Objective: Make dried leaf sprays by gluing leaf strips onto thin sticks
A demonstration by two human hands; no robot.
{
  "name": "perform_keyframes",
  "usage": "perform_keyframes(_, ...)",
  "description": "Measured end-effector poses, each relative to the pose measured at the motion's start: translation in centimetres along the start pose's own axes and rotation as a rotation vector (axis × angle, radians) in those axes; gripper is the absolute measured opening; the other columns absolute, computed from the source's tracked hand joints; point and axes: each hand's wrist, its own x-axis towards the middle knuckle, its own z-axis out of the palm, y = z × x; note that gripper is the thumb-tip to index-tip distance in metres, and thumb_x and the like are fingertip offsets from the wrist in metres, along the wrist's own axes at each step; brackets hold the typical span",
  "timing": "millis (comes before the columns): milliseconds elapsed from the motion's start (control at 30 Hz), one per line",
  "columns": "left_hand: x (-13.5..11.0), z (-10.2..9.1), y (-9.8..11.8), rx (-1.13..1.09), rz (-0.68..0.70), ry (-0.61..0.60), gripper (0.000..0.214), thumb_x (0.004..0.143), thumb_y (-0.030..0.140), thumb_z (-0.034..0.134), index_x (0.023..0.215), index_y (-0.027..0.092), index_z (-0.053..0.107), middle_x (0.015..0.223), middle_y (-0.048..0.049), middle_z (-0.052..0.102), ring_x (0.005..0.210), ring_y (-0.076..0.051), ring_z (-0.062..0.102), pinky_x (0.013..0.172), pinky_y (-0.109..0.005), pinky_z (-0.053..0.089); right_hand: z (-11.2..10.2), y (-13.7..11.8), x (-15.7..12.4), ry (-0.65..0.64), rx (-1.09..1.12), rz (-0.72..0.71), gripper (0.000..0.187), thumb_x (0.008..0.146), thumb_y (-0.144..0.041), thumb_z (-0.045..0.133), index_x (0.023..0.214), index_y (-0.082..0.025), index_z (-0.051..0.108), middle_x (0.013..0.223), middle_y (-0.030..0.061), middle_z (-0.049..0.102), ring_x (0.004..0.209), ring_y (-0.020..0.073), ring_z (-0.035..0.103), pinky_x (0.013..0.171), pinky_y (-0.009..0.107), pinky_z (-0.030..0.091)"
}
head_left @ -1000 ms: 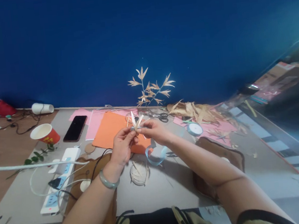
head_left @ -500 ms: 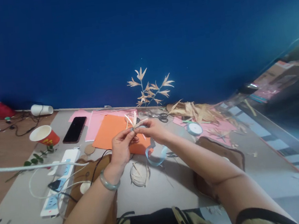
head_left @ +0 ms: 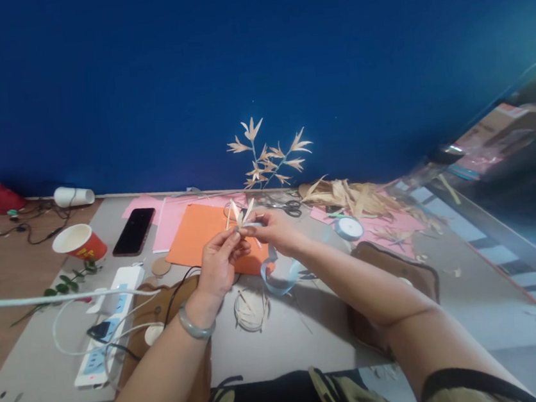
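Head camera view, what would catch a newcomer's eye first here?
Probably the spray of straw-coloured flowers, standing out against the deep blue wall at upper centre. Next, likely the bright orange sheet on the table, left of centre. Then the small pale flower at the left hand's fingertips, mid-picture, with the right hand close beside it.

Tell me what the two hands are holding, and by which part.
A small pale flower, petals up, pinched at its base by the left hand's fingertips. The right hand pinches a pale blue ribbon close to that base.
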Motion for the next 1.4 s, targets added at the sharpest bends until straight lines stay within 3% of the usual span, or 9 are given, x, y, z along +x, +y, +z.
perform_keyframes(333, 0.3, -0.1, 0.3, -0.058, -0.08, 0.005, 0.025, 0.064, 0.024, 0.08, 0.083, 0.012, 0.068, 0.068, 0.0001, 0.065, 0.057, -0.006, 0.059, 0.057, -0.017, 0.049, 0.1, -0.3, 0.2, 0.003, -0.039, -0.035, 0.031, 0.062, -0.04, 0.077, 0.068, -0.014, 0.062, 0.058, -0.0037, 0.052, 0.048, 0.0048, 0.036, 0.045, 0.02, 0.025)
perform_keyframes(733, 0.7, -0.5, 0.1, -0.109, -0.075, 0.027, 0.027, 0.064, 0.02, 0.079, 0.087, 0.015, 0.067, 0.067, 0.0025, 0.063, 0.055, -0.005, 0.058, 0.055, -0.015, 0.047, 0.2, -0.5, -0.1, -0.023, 0.053, -0.015, 0.024, 0.069, -0.035, 0.073, 0.07, -0.015, 0.06, 0.055, -0.0057, 0.049, 0.044, 0.0034, 0.029, 0.04, 0.019, 0.02)
perform_keyframes(1400, 0.8, -0.2, 0.2, -0.107, -0.053, 0.119, 0.023, 0.062, 0.016, 0.078, 0.081, 0.014, 0.065, 0.066, 0.0025, 0.063, 0.056, -0.004, 0.058, 0.058, -0.015, 0.048, 0.7, 1.2, 0.3, -0.015, 0.13, -0.042, 0.022, 0.071, -0.034, 0.074, 0.075, -0.015, 0.063, 0.055, -0.0066, 0.05, 0.041, 0.0035, 0.041, 0.04, 0.018, 0.03)
